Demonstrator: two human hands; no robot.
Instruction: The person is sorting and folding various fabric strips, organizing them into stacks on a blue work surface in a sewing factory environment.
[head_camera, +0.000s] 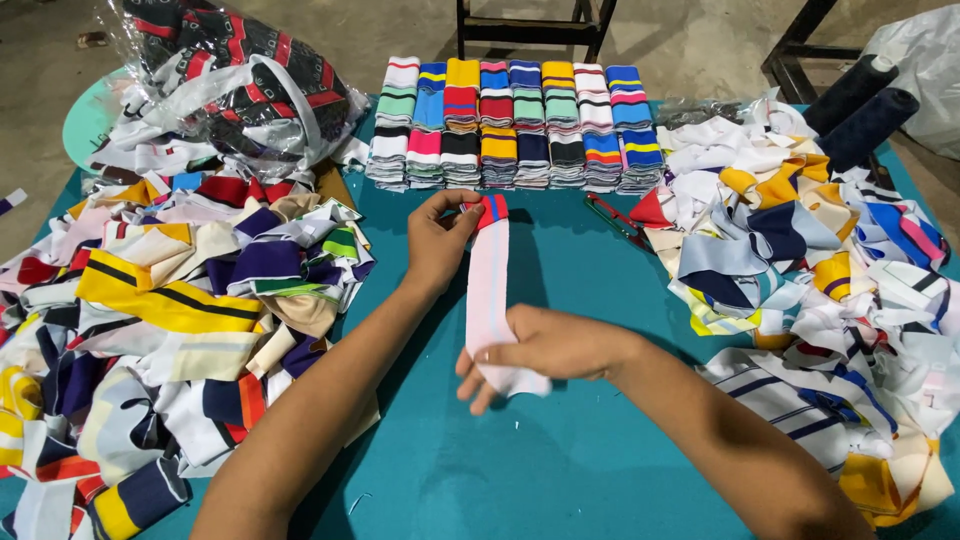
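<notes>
Left hand (437, 238): closed in a pinch on the far end of the rib-knit strip (489, 290), thumb and fingertips at its red-and-blue striped edge.
Right hand (540, 350): closed over the near end of the same strip, fingers curled on top and thumb under, the end folding round the fingers.
Strip position: pale pink with faint lines, stretched lengthwise between both hands over the middle of the teal bench (560, 470), lying on it or just above it; I cannot tell which.
Risk, slipping end: the left-hand pinch covers only a corner of the striped edge, so a stronger pull could likely tug the strip free and leave it skewed.
Risk, uneven edges: the near end is bunched in the right hand, so any fold made from here would probably come out crooked against the neat folded stacks (515, 125) at the back.
Risk, mixing piles: loose strips in the left heap (170, 310) and the right heap (820, 260) lie near both forearms; a sweeping elbow could drag pieces into the working gap.
Risk, scissors: the red-handled scissors (615, 215) rest just beside the right heap, near the strip's far end, and could snag fabric pushed that way.
Bagged bundle (235, 75): in clear plastic at the far left, well apart from the hands, little risk.
</notes>
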